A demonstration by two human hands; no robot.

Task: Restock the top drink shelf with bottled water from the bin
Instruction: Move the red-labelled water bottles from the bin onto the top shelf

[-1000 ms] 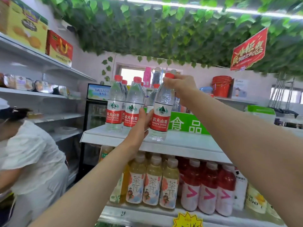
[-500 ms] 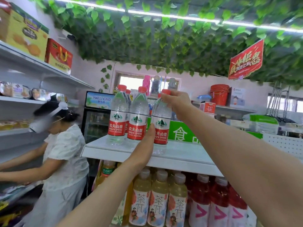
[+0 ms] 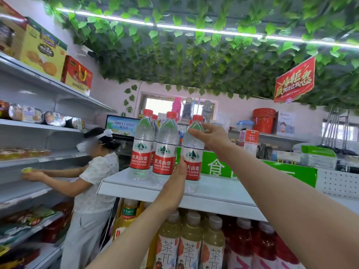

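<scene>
Shop: ivy ceiling, white top shelf (image 3: 223,189) at centre frame.
Water bottle (image 3: 192,150): base on shelf, just right of placed bottles (image 3: 140,148).
Right hand (image 3: 211,136): pinched its neck.
Left hand (image 3: 177,183): flat fingers pressed on label.
Progress: few bottles up; probably more to go, bin out of view.

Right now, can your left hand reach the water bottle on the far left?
Probably yes: the left hand is at that row, and the far-left bottle stands at the shelf front, unblocked.
</scene>
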